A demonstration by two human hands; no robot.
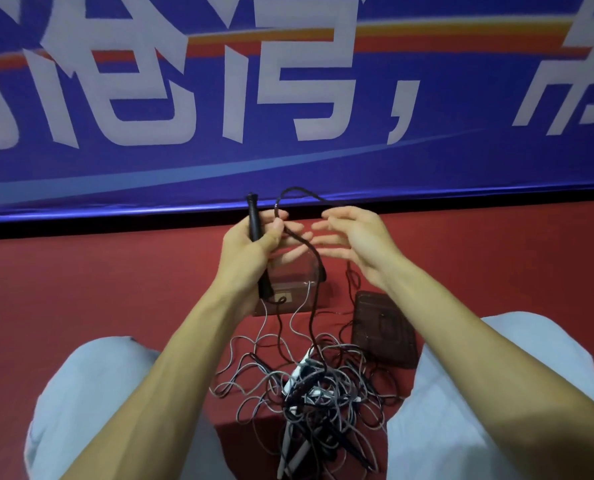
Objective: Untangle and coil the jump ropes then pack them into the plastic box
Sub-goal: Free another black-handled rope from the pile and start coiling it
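Ropes lie in a messy pile on the near red floor. Left hand grips a black handle. Right hand is spread wide, holding nothing. Clear box sits just past the pile, farther away.

On the red floor lie tangled jump ropes, a plastic box and a dark pad.

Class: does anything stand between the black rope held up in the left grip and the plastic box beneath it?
No solid object: the plastic box lies below the left grip. But the black rope trails into the tangle on the floor, and a grey strand crosses the box's near side.
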